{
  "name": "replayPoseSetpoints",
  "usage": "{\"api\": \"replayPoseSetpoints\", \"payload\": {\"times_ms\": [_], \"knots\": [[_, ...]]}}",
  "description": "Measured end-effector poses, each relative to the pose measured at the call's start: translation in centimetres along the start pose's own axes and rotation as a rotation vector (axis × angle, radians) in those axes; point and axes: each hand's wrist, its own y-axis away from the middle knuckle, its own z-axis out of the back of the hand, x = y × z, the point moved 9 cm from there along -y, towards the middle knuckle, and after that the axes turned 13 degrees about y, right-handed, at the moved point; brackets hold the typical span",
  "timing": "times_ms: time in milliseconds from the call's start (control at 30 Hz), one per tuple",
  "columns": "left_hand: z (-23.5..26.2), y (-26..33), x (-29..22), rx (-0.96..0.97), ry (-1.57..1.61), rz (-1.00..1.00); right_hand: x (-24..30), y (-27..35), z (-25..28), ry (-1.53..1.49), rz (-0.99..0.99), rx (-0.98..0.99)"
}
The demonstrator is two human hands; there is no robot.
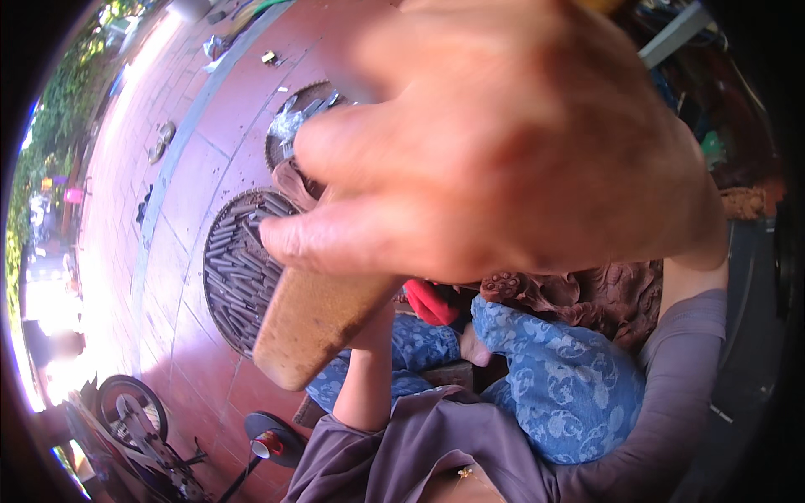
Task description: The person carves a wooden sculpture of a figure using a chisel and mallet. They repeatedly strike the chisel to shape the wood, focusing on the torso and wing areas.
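Very close to the camera, my right hand [511, 159] is raised and blurred, its fingers closed round a flat, yellowish-brown wooden mallet [323, 327] with a rounded end. Behind the mallet my left forearm [366, 390] rises; the left hand's fingers are hidden, so what it holds does not show. Beyond my knees lies a dark reddish-brown carved wood piece [616, 298] with deep, flowing relief, partly covered by my right hand and arm. Something red [432, 302], like cloth, sits beside its left part.
To the left, a round basket [208, 281] holds many dark, rod-like chisels. A second round tray [270, 151] behind it carries metal pieces and clear plastic. A bicycle [134, 419] and a dark round stand with a red cup [267, 444] are at lower left. Sandals [161, 141] lie on the tiles.
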Motion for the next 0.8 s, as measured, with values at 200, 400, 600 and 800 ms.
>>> {"api": "replayPoseSetpoints", "payload": {"times_ms": [200, 400, 600, 800], "knots": [[1.0, 0.5, -0.9, -0.072, 0.040, -0.044, 0.2, -0.9, 1.2, 0.021, 0.004, -0.001], [-1.9, -1.4, -2.7, -0.522, -0.013, -0.280, -1.4, 3.2, 1.3, 0.016, -0.095, 0.092], [-1.6, -3.7, -12.1, -0.036, -0.156, -0.002, 4.6, 9.3, 1.4, -0.116, -0.207, 0.463], [17.1, -1.2, -21.1, -0.601, -1.075, 0.023, 12.3, 11.8, -0.8, -0.212, 0.033, 0.761]]}}
